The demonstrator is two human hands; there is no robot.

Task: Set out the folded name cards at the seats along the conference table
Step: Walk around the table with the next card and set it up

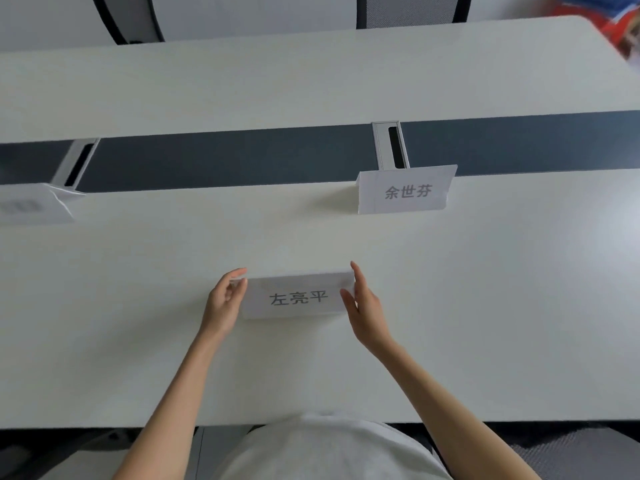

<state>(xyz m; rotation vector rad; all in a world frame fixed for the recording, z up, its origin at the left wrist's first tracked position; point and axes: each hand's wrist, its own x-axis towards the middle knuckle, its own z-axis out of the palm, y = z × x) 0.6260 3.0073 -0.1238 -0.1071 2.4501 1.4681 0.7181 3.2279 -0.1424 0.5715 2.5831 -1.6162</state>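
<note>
A folded white name card (298, 296) with dark printed characters stands on the white conference table (485, 306) in front of me. My left hand (223, 303) pinches its left end between curved index finger and thumb. My right hand (362, 303) holds the right end, with straight fingers behind the card and the thumb on its front face. A second name card (405, 190) stands further away to the right, by the dark centre strip. A third card (31, 204), blurred, stands at the far left edge.
A dark strip (242, 157) runs along the table's middle, with two grey cable boxes (391, 145) (78, 164) in it. Two chair backs (412, 10) (128, 19) stand behind the far side. A red and blue object (620, 29) lies at the top right corner.
</note>
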